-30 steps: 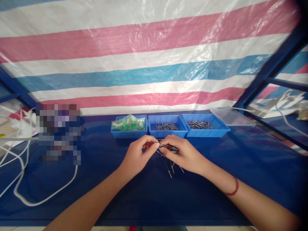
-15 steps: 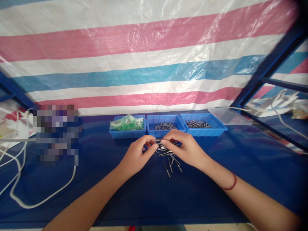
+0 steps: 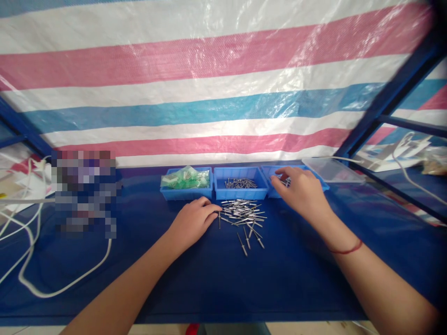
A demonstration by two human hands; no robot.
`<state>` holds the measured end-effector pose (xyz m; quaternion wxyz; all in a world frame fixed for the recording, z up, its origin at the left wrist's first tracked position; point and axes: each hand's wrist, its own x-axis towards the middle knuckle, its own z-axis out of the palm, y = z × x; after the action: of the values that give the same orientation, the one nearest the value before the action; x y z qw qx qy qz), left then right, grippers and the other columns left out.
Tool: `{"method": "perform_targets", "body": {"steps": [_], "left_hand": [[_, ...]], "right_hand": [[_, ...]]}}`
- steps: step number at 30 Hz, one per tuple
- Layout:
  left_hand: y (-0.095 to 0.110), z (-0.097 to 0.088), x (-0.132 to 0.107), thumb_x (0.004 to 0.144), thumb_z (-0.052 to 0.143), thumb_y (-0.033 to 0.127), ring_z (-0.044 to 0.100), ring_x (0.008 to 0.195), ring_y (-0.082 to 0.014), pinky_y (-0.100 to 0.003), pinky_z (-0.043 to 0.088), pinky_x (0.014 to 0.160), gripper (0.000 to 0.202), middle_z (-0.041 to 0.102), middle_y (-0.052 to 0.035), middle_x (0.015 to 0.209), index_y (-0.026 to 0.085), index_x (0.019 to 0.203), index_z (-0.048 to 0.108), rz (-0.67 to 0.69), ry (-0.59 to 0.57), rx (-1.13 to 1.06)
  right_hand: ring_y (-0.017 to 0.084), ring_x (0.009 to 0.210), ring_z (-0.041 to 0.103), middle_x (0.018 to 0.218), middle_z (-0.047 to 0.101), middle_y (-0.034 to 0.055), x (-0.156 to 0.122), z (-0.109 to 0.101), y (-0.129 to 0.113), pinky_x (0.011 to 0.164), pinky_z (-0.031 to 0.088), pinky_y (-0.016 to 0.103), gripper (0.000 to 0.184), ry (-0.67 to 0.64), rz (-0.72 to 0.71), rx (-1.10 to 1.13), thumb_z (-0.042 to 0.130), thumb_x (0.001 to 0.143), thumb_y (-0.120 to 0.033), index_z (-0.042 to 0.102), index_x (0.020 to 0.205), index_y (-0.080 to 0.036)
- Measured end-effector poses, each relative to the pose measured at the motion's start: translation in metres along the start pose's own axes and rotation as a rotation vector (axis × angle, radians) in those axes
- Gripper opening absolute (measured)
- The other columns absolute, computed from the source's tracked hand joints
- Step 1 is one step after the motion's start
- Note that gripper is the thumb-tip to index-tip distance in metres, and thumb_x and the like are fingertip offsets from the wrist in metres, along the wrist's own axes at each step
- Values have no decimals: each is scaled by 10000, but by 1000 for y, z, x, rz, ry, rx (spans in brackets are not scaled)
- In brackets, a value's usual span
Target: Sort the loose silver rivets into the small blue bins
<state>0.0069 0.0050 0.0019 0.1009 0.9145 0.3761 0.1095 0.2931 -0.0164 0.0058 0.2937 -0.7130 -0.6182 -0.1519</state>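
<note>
Loose silver blind rivets [image 3: 244, 211] lie in a pile on the blue table, with a few strays nearer me. At the pile's left edge my left hand [image 3: 195, 219] is closed, thumb and forefinger together at a rivet [image 3: 220, 220] whose thin stem points toward me. Over the right blue bin [image 3: 319, 184], my right hand [image 3: 302, 190] has its fingers curved and apart, just above the rivets [image 3: 286, 181] inside. That hand covers much of the bin. No held piece shows in it.
The middle blue bin [image 3: 240, 193] holds more rivets. Green plastic packaging [image 3: 188, 178] fills the left bin [image 3: 186, 194]. A clear lid [image 3: 333, 170] lies at the right; a white cable [image 3: 52, 294] loops at the left. Striped sheeting [image 3: 209, 107] hangs behind.
My right hand has moved from the pile to the right bin, away from my left hand. My left hand has shifted slightly left, and the pile is uncovered.
</note>
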Motion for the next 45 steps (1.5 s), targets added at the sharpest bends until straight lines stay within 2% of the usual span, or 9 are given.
{"method": "perform_targets", "body": {"steps": [7,11,15,18,22,34,39,42,45], "left_hand": [[0,-3,1,941,424,261,573,908,-175,-280,451,839,213,570,-31,963,211,908,628,27,-11,-68],[1,-1,1,938,412,272,571,844,-160,-278,444,808,202,574,-22,913,202,900,597,9,91,-225],[6,3,4,924,433,300,581,804,-154,-269,450,766,178,608,-11,880,193,912,575,-69,183,-441],[12,7,4,922,439,337,586,786,-149,-246,456,714,198,621,-7,864,189,934,571,-113,174,-578],[19,12,3,913,462,348,581,749,-136,-223,448,668,201,622,0,828,180,936,570,-131,157,-660],[21,10,2,894,502,378,601,698,-134,-222,453,649,251,661,-8,787,171,933,640,-134,158,-755],[21,9,1,886,523,386,618,788,-150,-240,461,731,237,679,-13,881,190,961,634,-144,246,-662],[21,4,0,892,509,391,625,825,-164,-265,466,767,283,682,-21,923,207,1079,614,-146,215,-555],[17,1,0,896,495,381,606,936,-206,-335,447,852,306,663,-52,1020,220,1123,621,-127,161,-362]], "right_hand": [[204,726,558,770,654,53,-20,-4,-46,745,439,357,178,-130,-367,312,493,860,-226,653,796,-184],[196,755,570,814,659,56,-30,-4,-60,760,449,372,158,-230,-469,482,508,830,-135,657,847,-187],[175,756,581,833,656,49,-35,-3,-70,715,474,330,88,-302,-372,773,610,819,-235,655,885,-197],[146,654,544,786,645,38,-37,0,-73,597,456,283,143,-308,-221,919,620,829,-335,657,838,-197],[154,662,548,768,642,42,-39,4,-73,591,451,284,203,-290,-101,989,630,818,-388,654,800,-187],[130,622,520,776,633,31,-39,2,-75,576,447,263,131,-315,-163,961,601,831,-311,653,823,-190],[151,677,553,748,622,32,-36,-5,-76,634,454,282,108,-292,-353,794,529,842,-177,617,782,-194],[178,743,580,769,638,46,-26,-10,-64,705,454,311,142,-209,-400,641,502,854,-172,616,774,-195],[188,736,599,789,655,52,-11,-13,-34,690,445,303,137,-52,-252,431,512,846,-220,640,807,-190]]}}
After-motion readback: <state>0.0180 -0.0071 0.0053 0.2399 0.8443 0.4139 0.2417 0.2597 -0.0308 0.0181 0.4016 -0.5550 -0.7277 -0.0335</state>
